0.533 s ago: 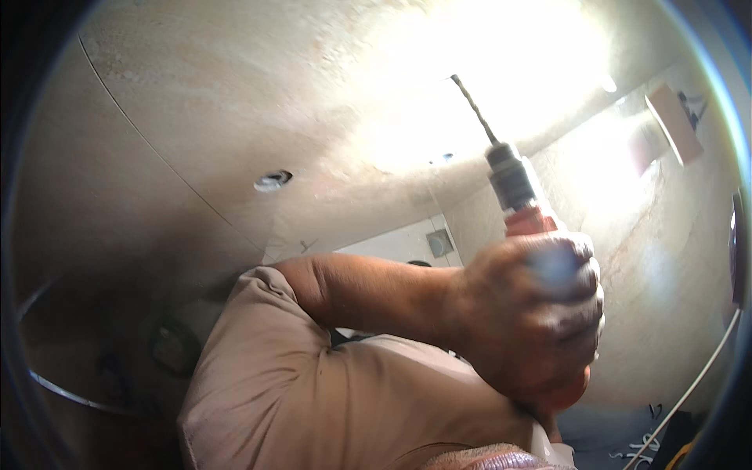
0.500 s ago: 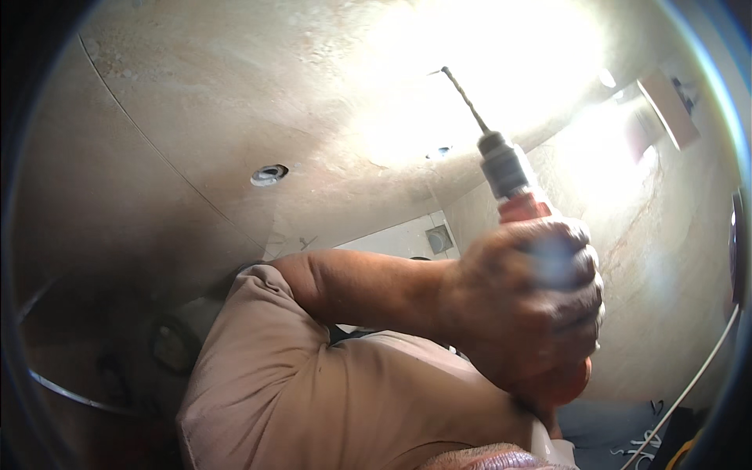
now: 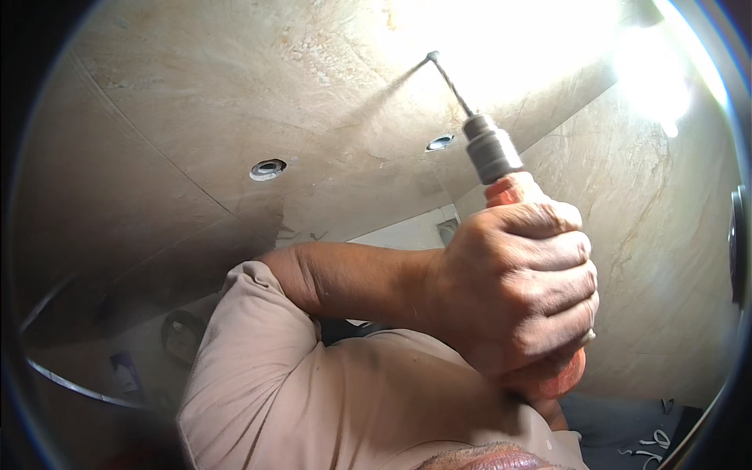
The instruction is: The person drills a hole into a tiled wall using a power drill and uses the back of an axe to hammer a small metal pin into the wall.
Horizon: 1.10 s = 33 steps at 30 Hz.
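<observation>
My left hand is closed around the red body of a power drill, its back toward me and the fingers wrapped over. Beyond the fist sticks out the metal chuck, which holds a long, thin drill bit. The bit slants up and left, its tip meeting a pale, stone-patterned wall at a small grey spot. A long shadow runs from that spot. Of my right arm only a patch of skin shows below the drill; the right hand and its fingers are hidden.
Two round openings with fittings in them are in the wall, a left one and a right one. A bright lamp glare washes out the upper right. White cords lie at the lower right.
My left hand and the drill have shifted slightly up and left in the picture. The bit's shadow shows longer. The pinkish block at upper right no longer shows.
</observation>
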Each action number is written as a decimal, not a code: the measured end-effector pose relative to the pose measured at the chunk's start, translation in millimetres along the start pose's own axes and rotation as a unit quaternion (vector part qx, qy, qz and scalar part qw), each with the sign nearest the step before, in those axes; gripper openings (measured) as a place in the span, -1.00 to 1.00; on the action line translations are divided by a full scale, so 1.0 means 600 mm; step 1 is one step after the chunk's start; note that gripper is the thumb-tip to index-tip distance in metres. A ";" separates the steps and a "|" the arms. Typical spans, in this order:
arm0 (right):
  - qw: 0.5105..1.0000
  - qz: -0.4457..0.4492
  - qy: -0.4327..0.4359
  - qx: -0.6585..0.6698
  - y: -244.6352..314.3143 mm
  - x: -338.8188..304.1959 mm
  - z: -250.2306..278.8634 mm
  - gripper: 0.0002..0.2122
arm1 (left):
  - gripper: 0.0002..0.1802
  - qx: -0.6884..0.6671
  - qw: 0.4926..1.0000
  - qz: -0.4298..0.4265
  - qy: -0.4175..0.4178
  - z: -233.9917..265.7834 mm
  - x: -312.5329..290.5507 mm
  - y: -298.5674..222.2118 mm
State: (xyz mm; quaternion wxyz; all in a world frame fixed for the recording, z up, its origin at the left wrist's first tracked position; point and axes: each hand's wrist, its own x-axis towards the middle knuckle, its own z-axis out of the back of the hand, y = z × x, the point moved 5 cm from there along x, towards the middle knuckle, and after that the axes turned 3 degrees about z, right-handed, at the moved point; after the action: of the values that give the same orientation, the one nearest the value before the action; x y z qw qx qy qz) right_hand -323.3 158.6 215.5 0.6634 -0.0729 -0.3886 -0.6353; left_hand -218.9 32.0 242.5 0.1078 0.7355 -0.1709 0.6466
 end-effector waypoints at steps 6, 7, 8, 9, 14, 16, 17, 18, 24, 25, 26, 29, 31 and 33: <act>1.000 -0.002 -0.004 0.010 -0.004 -0.012 0.007 -0.69 | -0.67 0.000 1.000 0.005 0.006 -0.013 -0.009 -0.012; 1.000 0.000 -0.006 0.008 -0.003 -0.010 0.008 -0.69 | -0.67 0.001 1.000 -0.005 -0.005 -0.016 -0.010 -0.017; 1.000 -0.001 -0.002 0.011 -0.007 -0.013 0.007 -0.70 | -0.67 0.007 1.000 -0.009 -0.013 -0.020 -0.012 -0.026; 1.000 -0.003 0.001 0.012 -0.006 -0.016 0.005 -0.70 | -0.67 0.011 1.000 -0.012 -0.021 -0.021 -0.011 -0.032; 0.999 0.006 0.004 0.036 -0.009 -0.012 -0.003 -0.71 | -0.71 0.008 1.000 0.009 0.008 0.003 -0.005 -0.006; 0.999 0.008 0.000 0.041 -0.001 0.000 0.003 -0.71 | -0.72 0.002 1.000 0.017 0.023 0.009 0.018 -0.002; 0.999 0.000 0.002 0.034 0.000 0.000 0.007 -0.71 | -0.73 -0.008 0.999 0.019 0.026 0.007 0.020 -0.003; 1.000 -0.005 0.001 0.027 0.004 0.001 0.010 -0.71 | -0.73 -0.013 0.999 0.015 0.025 0.005 0.020 -0.004; 1.000 -0.018 -0.002 0.017 0.023 -0.001 -0.006 -0.72 | -0.70 -0.002 0.999 -0.021 -0.043 0.013 0.009 -0.024; 1.000 -0.017 -0.002 0.025 0.018 0.001 -0.016 -0.72 | -0.71 0.000 0.999 -0.016 -0.039 0.026 0.004 -0.021; 1.000 -0.014 -0.004 0.026 0.015 0.006 -0.012 -0.73 | -0.72 -0.004 1.000 -0.008 -0.028 0.015 0.011 -0.012; 0.999 -0.018 -0.001 0.033 0.017 0.001 0.001 -0.73 | -0.76 -0.016 1.000 0.026 -0.006 0.016 0.021 -0.011; 1.000 -0.010 -0.008 0.027 0.009 0.017 0.014 -0.73 | -0.77 -0.022 0.999 0.022 -0.005 0.006 0.026 0.000; 0.999 -0.011 -0.005 0.038 -0.006 0.019 0.006 -0.74 | -0.76 -0.014 1.000 0.018 -0.005 0.000 0.016 0.004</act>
State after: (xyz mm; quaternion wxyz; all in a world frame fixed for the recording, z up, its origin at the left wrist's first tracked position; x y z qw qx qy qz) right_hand -329.1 151.4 223.6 0.6568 -0.0470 -0.4167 -0.6267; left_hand -218.7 28.7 252.1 0.1052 0.7340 -0.1940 0.6423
